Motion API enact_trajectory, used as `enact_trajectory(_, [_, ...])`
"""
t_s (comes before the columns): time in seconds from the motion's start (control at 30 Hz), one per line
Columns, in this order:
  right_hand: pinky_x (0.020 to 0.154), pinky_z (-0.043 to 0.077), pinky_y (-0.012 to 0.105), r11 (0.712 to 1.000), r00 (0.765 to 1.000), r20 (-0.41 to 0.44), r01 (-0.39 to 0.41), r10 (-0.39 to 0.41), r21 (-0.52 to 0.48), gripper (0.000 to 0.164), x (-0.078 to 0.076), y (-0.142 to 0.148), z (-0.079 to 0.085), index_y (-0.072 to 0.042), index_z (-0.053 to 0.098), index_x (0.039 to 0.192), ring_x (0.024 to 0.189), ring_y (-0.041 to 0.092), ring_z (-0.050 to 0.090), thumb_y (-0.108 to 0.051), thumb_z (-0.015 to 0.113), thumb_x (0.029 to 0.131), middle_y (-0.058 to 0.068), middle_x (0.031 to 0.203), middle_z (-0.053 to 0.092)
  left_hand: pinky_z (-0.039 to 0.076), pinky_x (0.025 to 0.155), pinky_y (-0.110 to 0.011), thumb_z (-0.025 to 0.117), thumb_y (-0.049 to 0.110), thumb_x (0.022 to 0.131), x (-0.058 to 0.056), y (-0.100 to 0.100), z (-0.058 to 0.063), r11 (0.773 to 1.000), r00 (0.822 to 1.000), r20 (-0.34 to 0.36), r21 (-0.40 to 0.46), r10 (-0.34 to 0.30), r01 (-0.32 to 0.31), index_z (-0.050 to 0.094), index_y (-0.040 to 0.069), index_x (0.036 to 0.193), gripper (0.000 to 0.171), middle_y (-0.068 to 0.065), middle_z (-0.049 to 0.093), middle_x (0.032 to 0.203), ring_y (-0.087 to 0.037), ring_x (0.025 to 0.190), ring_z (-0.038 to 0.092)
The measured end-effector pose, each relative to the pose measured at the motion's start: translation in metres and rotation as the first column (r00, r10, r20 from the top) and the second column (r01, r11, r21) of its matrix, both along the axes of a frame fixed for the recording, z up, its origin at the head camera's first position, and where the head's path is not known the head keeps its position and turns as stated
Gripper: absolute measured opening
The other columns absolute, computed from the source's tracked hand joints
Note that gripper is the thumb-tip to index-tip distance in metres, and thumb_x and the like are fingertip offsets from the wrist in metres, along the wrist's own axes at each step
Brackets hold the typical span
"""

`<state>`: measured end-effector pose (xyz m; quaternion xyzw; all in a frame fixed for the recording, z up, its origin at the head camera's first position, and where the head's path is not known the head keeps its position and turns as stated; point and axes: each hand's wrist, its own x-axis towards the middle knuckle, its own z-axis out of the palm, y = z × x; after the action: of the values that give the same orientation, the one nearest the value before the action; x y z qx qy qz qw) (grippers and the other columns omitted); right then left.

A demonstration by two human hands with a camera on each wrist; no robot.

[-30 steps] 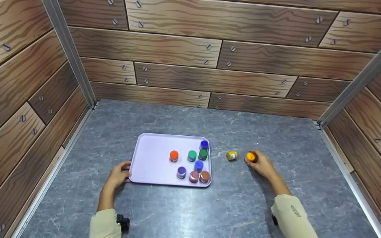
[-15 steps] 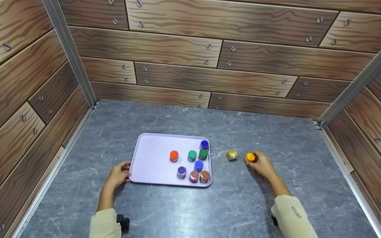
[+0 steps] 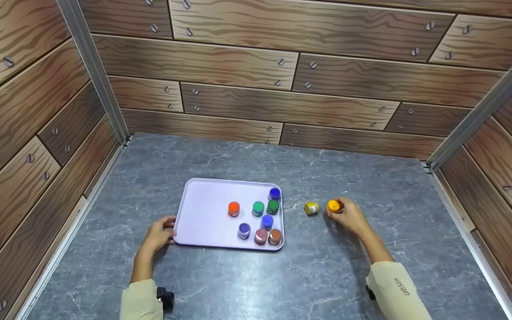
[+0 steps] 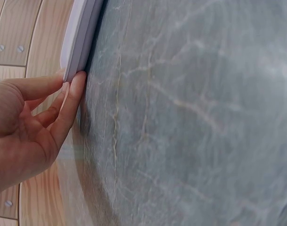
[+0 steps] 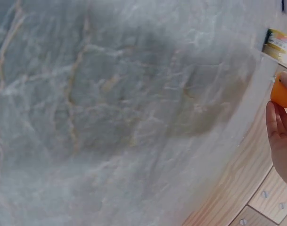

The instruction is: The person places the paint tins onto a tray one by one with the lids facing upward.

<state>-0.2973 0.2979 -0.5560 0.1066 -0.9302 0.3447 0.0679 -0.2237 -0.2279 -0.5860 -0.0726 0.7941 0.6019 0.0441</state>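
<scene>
My left hand [image 3: 158, 233] pinches the near left corner of a pale lilac tray [image 3: 207, 209], thumb on the rim and fingers beneath, as the tray's edge [image 4: 79, 37] shows in the left wrist view. Between the fingertips of my right hand [image 3: 349, 215] is a small paint jar with an orange lid [image 3: 333, 206]; in the right wrist view the orange jar [image 5: 281, 92] appears held off the table. Just left of it a yellow paint jar [image 3: 311, 208] lies on its side, its label [image 5: 281, 42] showing.
Several paint jars stand on the tray's right half, among them a red-orange jar [image 3: 234, 209], a purple jar [image 3: 244, 230] and a dark green jar [image 3: 273, 206]. Wood-patterned walls [image 3: 238, 98] enclose the grey marbled table [image 3: 238, 284] at the back and sides.
My right hand has lifted the orange jar slightly and brought it a little left and away from me, closer to the yellow jar. The left hand and tray stay put.
</scene>
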Motion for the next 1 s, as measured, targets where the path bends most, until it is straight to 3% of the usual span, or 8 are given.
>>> enact_trajectory(0.77, [0.071, 0.052, 0.040, 0.993, 0.993, -0.042, -0.115, 0.113, -0.029, 0.035, 0.009, -0.047, 0.031, 0.009, 0.059, 0.100, 0.080, 0.030, 0.059, 0.002, 0.075, 0.069, 0.017, 0.091, 0.059, 0.054, 0.058, -0.033, 0.050, -0.018, 0.077, 0.000, 0.000, 0.001, 1.000, 1.000, 0.004, -0.010, 0.005, -0.004, 0.045, -0.016, 0.120, 0.044, -0.028, 0.052, 0.106, -0.029, 0.086, 0.057])
enact_trajectory(1.0, [0.067, 0.052, 0.037, 0.986, 0.982, -0.104, -0.163, 0.159, -0.030, 0.034, 0.013, -0.064, 0.033, 0.008, 0.060, 0.096, 0.075, 0.027, 0.059, 0.002, 0.076, 0.067, 0.012, 0.086, 0.058, 0.055, 0.060, -0.034, 0.050, -0.018, 0.077, 0.000, 0.000, 0.001, 1.000, 1.000, 0.010, 0.004, -0.004, 0.004, 0.044, -0.016, 0.121, 0.044, -0.028, 0.052, 0.107, -0.029, 0.088, 0.057])
